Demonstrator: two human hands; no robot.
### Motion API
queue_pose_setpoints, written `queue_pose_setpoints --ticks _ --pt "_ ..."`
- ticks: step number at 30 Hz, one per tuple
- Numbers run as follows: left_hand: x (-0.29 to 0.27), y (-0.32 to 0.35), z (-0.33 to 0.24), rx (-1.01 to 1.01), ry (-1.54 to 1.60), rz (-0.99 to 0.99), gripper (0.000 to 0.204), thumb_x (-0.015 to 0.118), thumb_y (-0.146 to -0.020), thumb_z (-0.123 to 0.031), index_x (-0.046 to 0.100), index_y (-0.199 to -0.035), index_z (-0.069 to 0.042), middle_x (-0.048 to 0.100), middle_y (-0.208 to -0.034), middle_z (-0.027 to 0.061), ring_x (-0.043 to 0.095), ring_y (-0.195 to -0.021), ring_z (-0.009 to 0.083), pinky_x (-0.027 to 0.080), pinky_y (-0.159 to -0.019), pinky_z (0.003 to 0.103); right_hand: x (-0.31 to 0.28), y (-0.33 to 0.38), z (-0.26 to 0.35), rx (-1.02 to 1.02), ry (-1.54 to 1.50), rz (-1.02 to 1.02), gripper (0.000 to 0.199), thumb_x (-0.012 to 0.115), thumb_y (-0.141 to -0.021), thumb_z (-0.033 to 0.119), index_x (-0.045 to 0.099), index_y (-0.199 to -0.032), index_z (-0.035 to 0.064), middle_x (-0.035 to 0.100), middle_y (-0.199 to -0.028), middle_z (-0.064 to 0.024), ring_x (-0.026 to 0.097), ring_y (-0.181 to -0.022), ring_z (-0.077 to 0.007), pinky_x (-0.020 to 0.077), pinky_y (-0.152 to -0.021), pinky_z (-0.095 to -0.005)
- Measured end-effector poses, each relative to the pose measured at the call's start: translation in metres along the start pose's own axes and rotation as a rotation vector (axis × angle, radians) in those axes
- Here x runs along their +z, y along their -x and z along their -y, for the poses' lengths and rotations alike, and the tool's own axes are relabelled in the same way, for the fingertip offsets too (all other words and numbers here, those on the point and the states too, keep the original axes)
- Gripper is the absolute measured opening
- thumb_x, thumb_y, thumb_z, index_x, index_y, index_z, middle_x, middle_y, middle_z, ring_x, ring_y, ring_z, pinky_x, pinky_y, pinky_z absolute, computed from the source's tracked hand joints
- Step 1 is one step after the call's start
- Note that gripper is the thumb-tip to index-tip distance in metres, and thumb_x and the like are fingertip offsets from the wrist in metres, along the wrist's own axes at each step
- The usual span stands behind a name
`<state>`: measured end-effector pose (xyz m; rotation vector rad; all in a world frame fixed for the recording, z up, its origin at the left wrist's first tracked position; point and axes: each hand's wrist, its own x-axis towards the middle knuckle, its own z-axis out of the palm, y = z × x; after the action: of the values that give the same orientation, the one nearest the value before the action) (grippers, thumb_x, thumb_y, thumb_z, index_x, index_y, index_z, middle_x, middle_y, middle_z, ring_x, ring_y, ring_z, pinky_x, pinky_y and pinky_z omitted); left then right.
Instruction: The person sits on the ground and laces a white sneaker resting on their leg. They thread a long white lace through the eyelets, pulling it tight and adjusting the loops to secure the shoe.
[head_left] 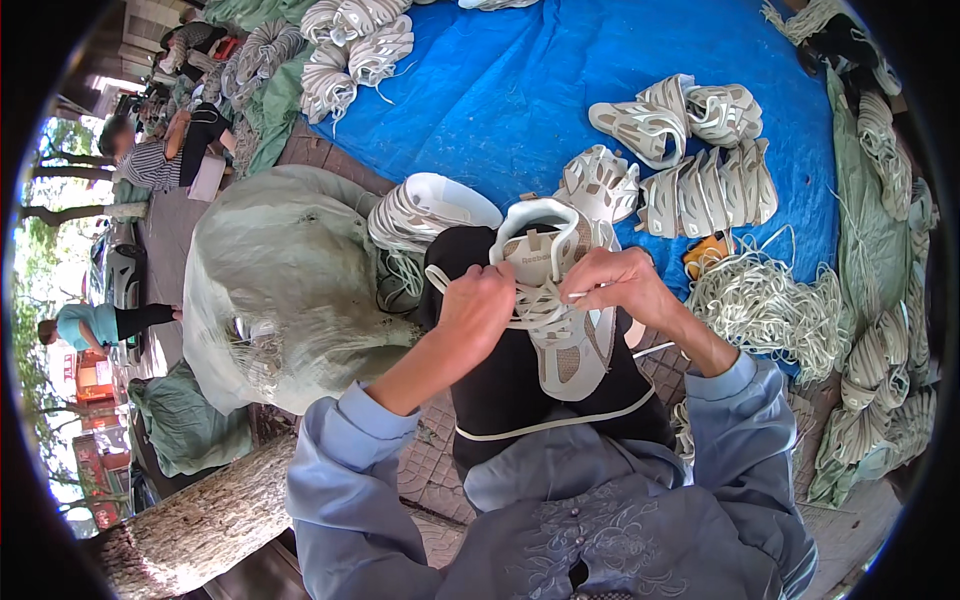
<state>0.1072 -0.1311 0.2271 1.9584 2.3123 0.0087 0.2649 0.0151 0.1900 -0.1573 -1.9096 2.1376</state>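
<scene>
A beige and white sneaker upper (pixel 573 352) lies on my lap, its toe toward me and its padded collar pointing away. Pale laces (pixel 540 308) cross its tongue. My left hand (pixel 478 305) is closed at the left edge of the lacing, with a lace loop standing up beside the knuckles. On the other side my right hand (pixel 618 280) pinches a lace end between thumb and fingers. A long stretch of lace (pixel 560 424) hangs across my dark trousers.
Beyond my knees, stacked shoe uppers (pixel 708 190) lie on a blue tarp (pixel 480 110). To the right is a heap of loose laces (pixel 768 308). A large pale sack (pixel 290 290) stands left, near a tree trunk (pixel 200 515). Other people (pixel 150 160) are at the far left.
</scene>
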Motion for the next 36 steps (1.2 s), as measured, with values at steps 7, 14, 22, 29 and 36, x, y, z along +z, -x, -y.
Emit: queue_pose_setpoints --ticks 7,14,22,29,36 --pt "-0.005 -0.015 0.023 0.036 0.133 0.157 0.017 0.050 -0.073 0.000 0.056 -0.089 -0.005 0.056 -0.062 0.0198 0.060 -0.058 0.0293 0.045 -0.054 0.040 0.000 0.001 -0.001 0.004 0.089 -0.013 0.013 0.066 -0.066 0.000 0.066 -0.079 0.0017 0.063 -0.078 -0.0066 0.056 -0.072 -0.0128 0.0434 -0.063 -0.0254" --pt "-0.017 -0.028 0.025 -0.190 0.577 0.441 0.015 0.053 -0.072 -0.008 0.056 -0.084 0.001 0.059 -0.064 0.0188 0.061 -0.057 0.0293 0.048 -0.054 0.035 -0.001 -0.001 0.008 0.192 -0.091 -0.097 0.010 0.065 -0.067 0.000 0.066 -0.078 -0.0002 0.062 -0.072 -0.0059 0.056 -0.065 -0.0112 0.0439 -0.060 -0.0226" --pt "-0.020 -0.033 -0.006 -0.145 0.002 0.292 0.009 0.056 -0.067 -0.006 0.061 -0.072 0.000 0.060 -0.066 0.0181 0.061 -0.068 0.0321 0.047 -0.059 0.041 -0.005 -0.011 0.007 0.284 -0.055 -0.180 0.009 0.063 -0.072 0.006 0.065 -0.077 -0.0013 0.058 -0.061 -0.0043 0.050 -0.050 -0.0071 0.0369 -0.047 -0.0206" --pt "-0.017 -0.028 0.002 0.465 -0.376 0.013 0.008 0.056 -0.065 -0.006 0.058 -0.072 -0.003 0.049 -0.069 0.0057 0.049 -0.078 0.0205 0.041 -0.068 0.034 -0.007 -0.011 0.000 0.170 0.006 -0.179 0.013 0.060 -0.073 0.011 0.065 -0.075 -0.0010 0.055 -0.056 -0.0036 0.048 -0.049 -0.0078 0.0346 -0.046 -0.0209" --pt "-0.040 -0.038 -0.003 -0.280 1.012 -0.010 0.009 0.048 -0.080 -0.005 0.055 -0.076 -0.001 0.059 -0.070 0.0094 0.055 -0.062 0.0132 0.041 -0.059 0.023 -0.014 -0.008 0.000 0.334 0.034 -0.232 0.013 0.062 -0.070 0.011 0.064 -0.069 -0.0012 0.053 -0.054 -0.0023 0.043 -0.049 -0.0060 0.0320 -0.045 -0.0216"
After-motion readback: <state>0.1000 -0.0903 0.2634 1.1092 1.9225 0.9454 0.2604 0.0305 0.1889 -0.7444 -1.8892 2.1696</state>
